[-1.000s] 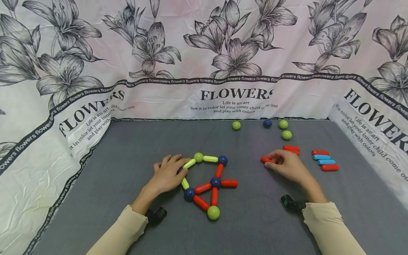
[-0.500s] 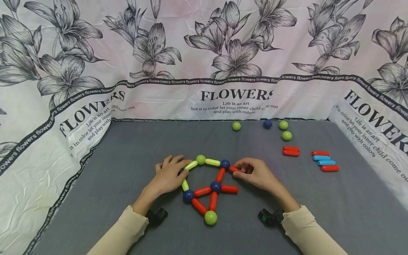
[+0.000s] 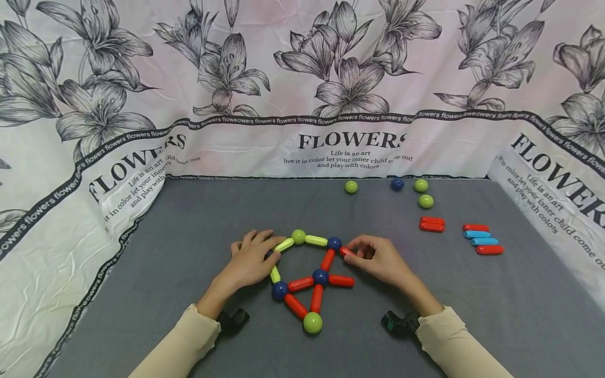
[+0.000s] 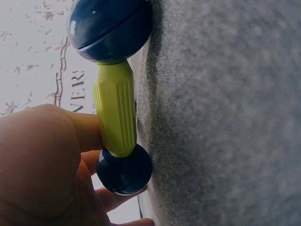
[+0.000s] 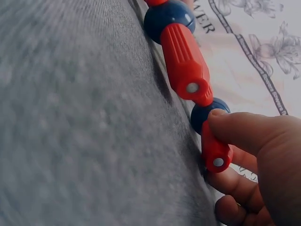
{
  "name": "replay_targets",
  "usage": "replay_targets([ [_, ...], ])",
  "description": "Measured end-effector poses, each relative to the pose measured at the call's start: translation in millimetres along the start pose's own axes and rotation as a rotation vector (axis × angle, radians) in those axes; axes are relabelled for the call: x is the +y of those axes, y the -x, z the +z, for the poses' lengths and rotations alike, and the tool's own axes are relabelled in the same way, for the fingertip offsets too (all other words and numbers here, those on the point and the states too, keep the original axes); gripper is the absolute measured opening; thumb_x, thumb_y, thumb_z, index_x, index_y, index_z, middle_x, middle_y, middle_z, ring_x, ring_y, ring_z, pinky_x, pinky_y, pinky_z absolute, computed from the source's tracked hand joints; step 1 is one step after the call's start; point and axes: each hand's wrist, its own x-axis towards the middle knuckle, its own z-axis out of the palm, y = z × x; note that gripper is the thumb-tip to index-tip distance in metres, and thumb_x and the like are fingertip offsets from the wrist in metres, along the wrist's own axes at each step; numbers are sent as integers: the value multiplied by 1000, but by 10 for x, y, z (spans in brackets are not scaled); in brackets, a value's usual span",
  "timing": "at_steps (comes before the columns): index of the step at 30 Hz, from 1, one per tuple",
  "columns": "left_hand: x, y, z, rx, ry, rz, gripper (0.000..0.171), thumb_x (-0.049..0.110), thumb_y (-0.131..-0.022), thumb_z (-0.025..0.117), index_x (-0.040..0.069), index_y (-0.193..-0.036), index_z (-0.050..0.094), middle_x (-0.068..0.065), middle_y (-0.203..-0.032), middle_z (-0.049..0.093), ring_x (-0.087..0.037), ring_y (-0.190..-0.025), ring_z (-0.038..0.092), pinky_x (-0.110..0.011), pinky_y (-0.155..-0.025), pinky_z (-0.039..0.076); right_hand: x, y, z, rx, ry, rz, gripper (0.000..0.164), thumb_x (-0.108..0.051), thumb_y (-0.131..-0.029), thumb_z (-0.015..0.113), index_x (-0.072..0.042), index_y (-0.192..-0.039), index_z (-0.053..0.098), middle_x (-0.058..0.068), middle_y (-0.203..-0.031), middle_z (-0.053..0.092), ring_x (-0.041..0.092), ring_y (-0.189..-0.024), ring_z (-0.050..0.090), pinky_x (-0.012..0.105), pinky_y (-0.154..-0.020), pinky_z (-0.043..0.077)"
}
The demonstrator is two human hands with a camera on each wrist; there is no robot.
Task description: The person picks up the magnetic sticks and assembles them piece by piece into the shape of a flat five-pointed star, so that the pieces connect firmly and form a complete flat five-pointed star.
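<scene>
On the grey cloth lies a figure of magnetic rods and balls, with yellow-green rods (image 3: 315, 240) on its far side and red rods (image 3: 296, 306) on its near side. My left hand (image 3: 250, 261) holds the figure's left corner, its thumb and fingers about a blue ball (image 4: 124, 170) at the end of a yellow-green rod (image 4: 116, 108). Fingers partly cover that ball in the head view. My right hand (image 3: 380, 258) pinches a red magnetic rod (image 5: 215, 153) between thumb and fingers. This rod's far end meets the blue corner ball (image 3: 334, 243).
Two red rods (image 3: 432, 227) lie together right of the figure. Farther right is a row of red and blue rods (image 3: 484, 241). A blue ball (image 3: 397, 184) and several green balls (image 3: 426, 201) sit near the back edge, before a flower-printed cloth (image 3: 350, 147).
My right hand has carried the red rod leftward from beside the loose rods to the blue corner ball. The figure has shifted slightly. My left hand has hardly moved.
</scene>
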Motion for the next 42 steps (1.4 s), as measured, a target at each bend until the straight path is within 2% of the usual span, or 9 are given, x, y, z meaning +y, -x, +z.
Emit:
replay_targets([
  [7, 8, 7, -5, 7, 1, 3, 44, 30, -104, 55, 23, -148, 55, -15, -160, 41, -49, -150, 23, -70, -107, 20, -19, 16, 35, 16, 5, -24, 19, -24, -88, 82, -14, -102, 74, -3, -73, 62, 4, -59, 50, 20, -52, 39],
  [18, 6, 15, 7, 3, -1, 4, 44, 30, -104, 54, 24, -148, 55, -15, -160, 41, -48, -150, 24, -70, -107, 19, -12, 38, 51, 19, 10, -36, 18, -25, -88, 81, -16, -102, 74, -4, -73, 61, 3, -59, 50, 19, -52, 39],
  [42, 6, 10, -14, -9, -7, 10, 44, 31, -105, 54, 25, -149, 54, -15, -160, 40, -50, -150, 23, -71, -107, 18, -49, 27, 40, 13, -7, -21, 17, -25, -89, 81, -17, -103, 76, -5, -70, 61, 3, -57, 49, 20, -51, 37],
])
